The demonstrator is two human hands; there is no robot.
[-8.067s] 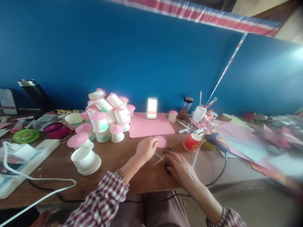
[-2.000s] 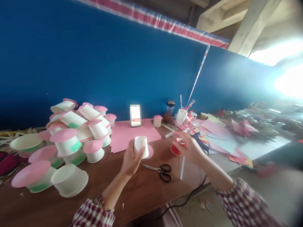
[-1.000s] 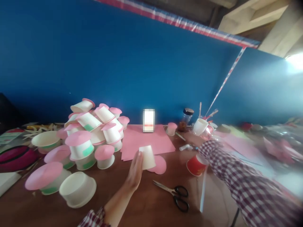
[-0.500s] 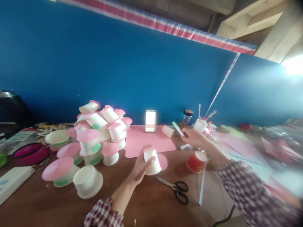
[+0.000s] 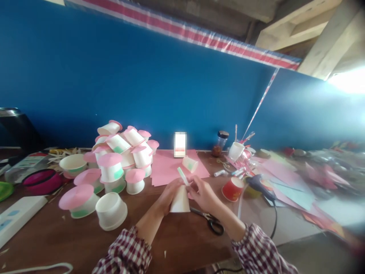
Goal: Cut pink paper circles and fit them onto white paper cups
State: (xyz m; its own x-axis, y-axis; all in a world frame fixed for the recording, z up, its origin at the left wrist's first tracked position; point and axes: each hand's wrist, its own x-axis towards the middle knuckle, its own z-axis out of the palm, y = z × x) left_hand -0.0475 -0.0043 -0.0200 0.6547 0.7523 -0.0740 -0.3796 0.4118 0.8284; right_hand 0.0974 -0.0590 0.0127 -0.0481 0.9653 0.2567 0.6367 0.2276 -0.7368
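My left hand (image 5: 167, 197) is wrapped around a white paper cup (image 5: 180, 202), which stands upside down, narrow end up, just over the table. Above its narrow end, my right hand (image 5: 203, 193) pinches a slim white stick with a pale-green end (image 5: 183, 176); whether it is a pen or a strip I cannot tell. Both hands come close together at the cup. Under the right wrist lie black-handled scissors (image 5: 216, 227), partly covered. A second paper cup (image 5: 190, 164) with a green patch lies on its side on the pink paper sheets (image 5: 165, 167).
Left of my hands, paper cups with pink discs (image 5: 111, 169) form a pile, with one plain cup (image 5: 111, 211) in front. To the right are a red cup (image 5: 232, 189), several markers (image 5: 220, 173), a corded purple-grey tool (image 5: 261, 186) and a lidded jar (image 5: 221, 142). A white power strip (image 5: 19, 217) lies at left.
My right hand has come left and down from the markers to the cup, bringing the slim stick. The cup on the pink sheets has shifted left and turned, showing its green patch.
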